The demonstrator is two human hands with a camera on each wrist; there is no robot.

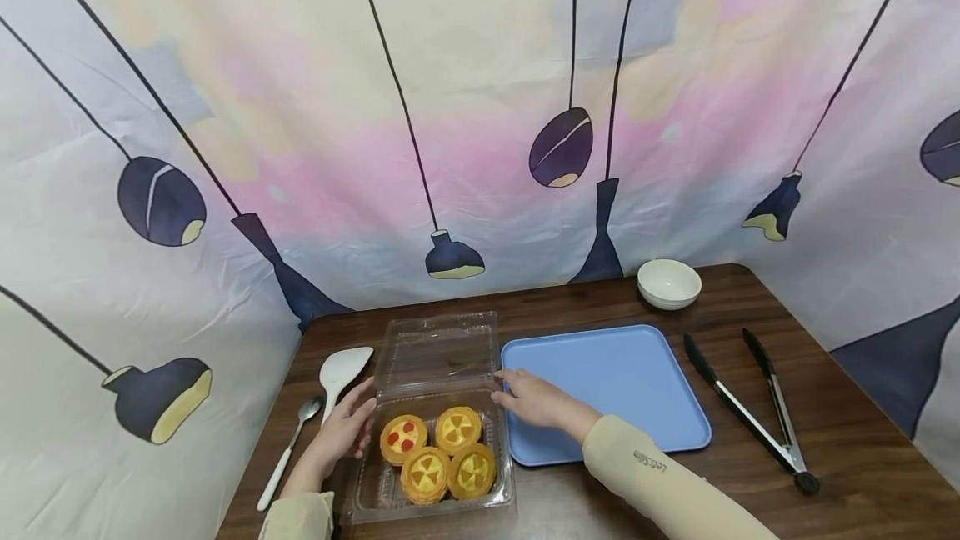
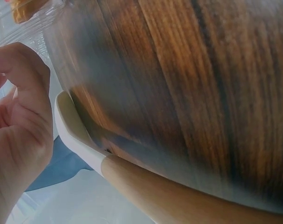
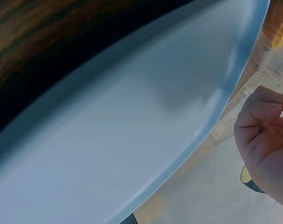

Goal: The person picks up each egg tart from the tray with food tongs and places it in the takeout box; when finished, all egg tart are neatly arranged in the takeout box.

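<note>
A clear plastic box (image 1: 504,448) stands with its hinged lid (image 1: 438,348) folded back on the dark wooden table. Inside the box lie several egg tarts (image 1: 426,475); one is topped with red pieces, the others with yellow. My left hand (image 1: 339,433) is at the box's left side, fingers loosely bent near the hinge. On the opposite side my right hand (image 1: 538,398) reaches over the blue tray (image 1: 600,365), its fingertips right at the box's edge by the hinge. Both wrist views show the fingers bent, with nothing visibly held.
Left of the box lie a white spatula (image 1: 343,367) and a spoon (image 1: 288,457) with a white handle. Black-tipped metal tongs (image 1: 753,415) lie spread to the right of the tray. A white bowl (image 1: 669,284) stands at the back right, before a printed cloth backdrop (image 1: 480,107).
</note>
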